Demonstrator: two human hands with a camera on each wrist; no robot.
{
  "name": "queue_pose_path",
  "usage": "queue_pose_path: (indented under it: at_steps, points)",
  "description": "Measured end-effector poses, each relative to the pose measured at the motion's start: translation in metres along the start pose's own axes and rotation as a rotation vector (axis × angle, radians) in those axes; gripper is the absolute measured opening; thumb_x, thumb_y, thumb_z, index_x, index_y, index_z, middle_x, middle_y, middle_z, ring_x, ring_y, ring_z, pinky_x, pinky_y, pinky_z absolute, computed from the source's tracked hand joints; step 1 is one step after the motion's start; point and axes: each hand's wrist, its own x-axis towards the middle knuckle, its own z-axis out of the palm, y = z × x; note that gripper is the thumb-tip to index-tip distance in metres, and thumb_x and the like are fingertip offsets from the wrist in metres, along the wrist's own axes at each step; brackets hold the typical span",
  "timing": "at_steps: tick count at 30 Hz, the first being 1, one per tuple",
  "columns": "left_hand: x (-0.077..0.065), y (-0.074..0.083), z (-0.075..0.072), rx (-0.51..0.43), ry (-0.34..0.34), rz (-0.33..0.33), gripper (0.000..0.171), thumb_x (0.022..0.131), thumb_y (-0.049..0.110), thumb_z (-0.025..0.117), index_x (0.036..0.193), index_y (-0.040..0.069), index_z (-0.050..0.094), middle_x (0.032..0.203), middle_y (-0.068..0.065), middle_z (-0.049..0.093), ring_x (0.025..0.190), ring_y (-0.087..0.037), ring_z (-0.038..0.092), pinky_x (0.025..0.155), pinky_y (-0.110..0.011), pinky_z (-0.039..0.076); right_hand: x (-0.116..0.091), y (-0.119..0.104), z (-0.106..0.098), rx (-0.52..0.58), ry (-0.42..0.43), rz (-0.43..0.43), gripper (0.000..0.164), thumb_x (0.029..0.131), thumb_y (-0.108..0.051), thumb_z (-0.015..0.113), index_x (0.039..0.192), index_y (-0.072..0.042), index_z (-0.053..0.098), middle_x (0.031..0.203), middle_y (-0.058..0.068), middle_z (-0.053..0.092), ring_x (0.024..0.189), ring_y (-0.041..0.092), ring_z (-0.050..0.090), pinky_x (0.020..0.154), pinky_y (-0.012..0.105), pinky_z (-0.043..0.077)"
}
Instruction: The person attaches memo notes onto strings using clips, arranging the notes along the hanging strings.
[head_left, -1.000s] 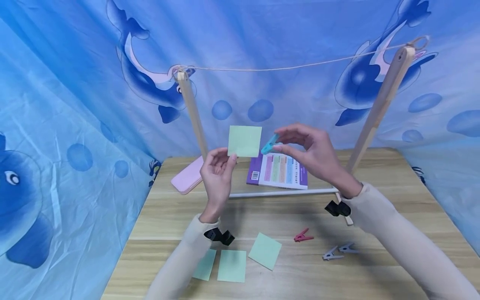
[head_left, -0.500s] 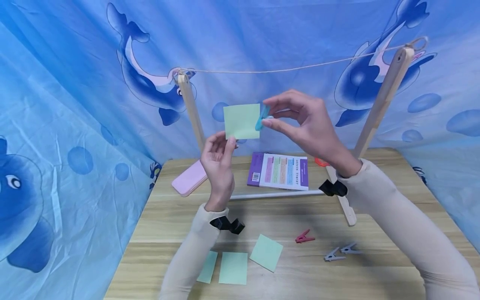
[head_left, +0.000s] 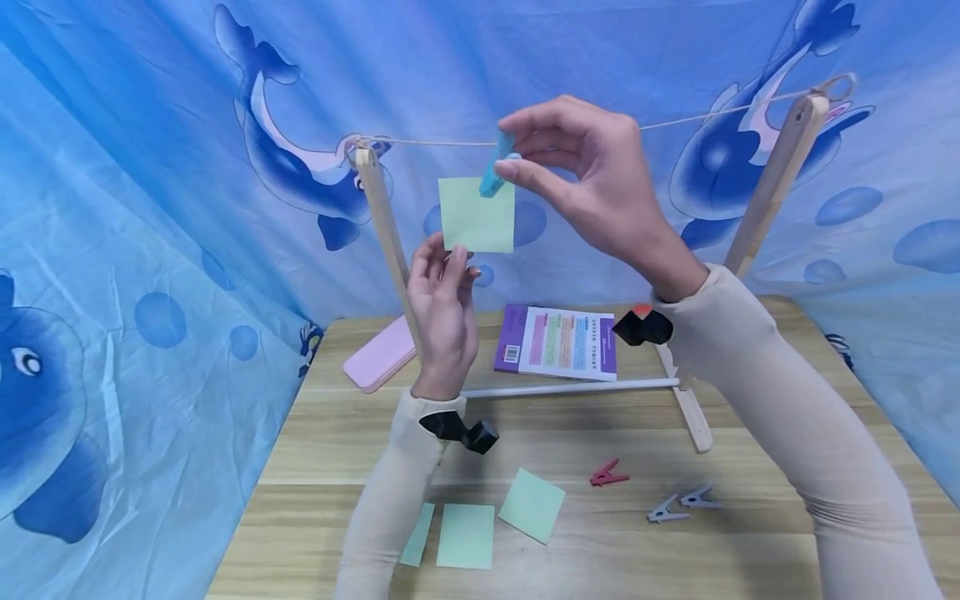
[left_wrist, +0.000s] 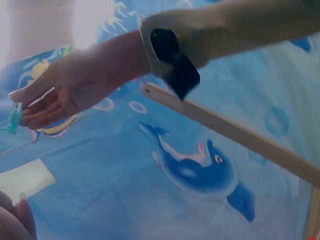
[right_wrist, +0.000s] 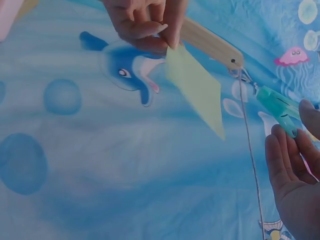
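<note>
Note (head_left: 474, 223) and clothespin (head_left: 491, 173) near a string (head_left: 442, 142).
Left hand (head_left: 446, 317): fingers pinch the note's lower edge; right hand (head_left: 592, 179): fingers, slightly parted, pinch the clothespin.

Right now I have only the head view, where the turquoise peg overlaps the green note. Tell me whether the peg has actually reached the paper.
Observer: Not yet. The right wrist view shows the turquoise peg apart from the green note, with the backdrop visible between them.
Operator: Then tell me where the string runs in that view.
Observer: There the string passes between the green note and the turquoise peg, with a gap separating it from the green note.
Operator: Check the other wrist for contact between the turquoise peg and the string.
Observer: None: the left wrist view shows the turquoise peg's lower end just above the string, with a gap.
</note>
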Motion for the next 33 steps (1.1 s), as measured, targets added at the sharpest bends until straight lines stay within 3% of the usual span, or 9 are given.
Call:
queue_pose_path:
  at_steps: [6, 10, 13, 23, 33]
  points:
    - [0.008, 0.005, 0.012, -0.055, 0.065, 0.002, 0.023, 0.104, 0.003, 0.059, 0.126, 0.01, 0.054, 0.11, -0.001, 0.06, 0.097, -0.014, 0.06, 0.082, -0.021, 0.053, 0.018, -0.004, 0.004, -0.031, 0.01, -0.048, 0.028, 0.092, -0.009, 0.079, 0.117, 0.003, 0.073, 0.112, 0.013, 0.075, 0.096, 0.009, 0.073, 0.099, 0.027, 0.059]
    - [0.011, 0.005, 0.016, -0.078, 0.11, 0.017, 0.022, 0.105, 0.002, 0.057, 0.125, 0.011, 0.053, 0.11, -0.002, 0.056, 0.095, -0.014, 0.058, 0.084, -0.022, 0.051, 0.029, -0.01, 0.009, -0.049, 0.002, -0.002, 0.028, 0.092, -0.011, 0.08, 0.115, 0.003, 0.074, 0.111, 0.014, 0.076, 0.094, 0.009, 0.073, 0.098, 0.025, 0.059]
    - [0.014, 0.004, 0.016, -0.1, 0.12, 0.031, 0.022, 0.105, 0.003, 0.057, 0.125, 0.011, 0.052, 0.11, -0.001, 0.053, 0.094, -0.014, 0.056, 0.085, -0.022, 0.051, 0.037, -0.015, 0.012, -0.076, -0.014, 0.036, 0.027, 0.092, -0.012, 0.08, 0.114, 0.001, 0.074, 0.11, 0.014, 0.077, 0.093, 0.009, 0.072, 0.097, 0.023, 0.059]
    - [0.021, 0.002, 0.018, -0.199, 0.17, 0.076, 0.022, 0.105, 0.002, 0.057, 0.125, 0.01, 0.054, 0.106, -0.003, 0.056, 0.097, -0.017, 0.056, 0.086, -0.023, 0.049, 0.062, -0.02, 0.015, -0.188, -0.019, 0.009, 0.025, 0.092, -0.019, 0.081, 0.111, -0.002, 0.077, 0.104, 0.012, 0.078, 0.087, 0.005, 0.073, 0.091, 0.02, 0.059]
    - [0.024, 0.005, 0.022, -0.235, 0.187, 0.071, 0.022, 0.107, 0.007, 0.055, 0.128, 0.011, 0.053, 0.108, -0.001, 0.059, 0.099, -0.014, 0.058, 0.095, -0.029, 0.047, 0.079, -0.014, 0.021, -0.233, -0.032, 0.006, 0.026, 0.094, -0.024, 0.079, 0.112, -0.005, 0.079, 0.105, 0.009, 0.078, 0.089, 0.006, 0.073, 0.09, 0.018, 0.058]
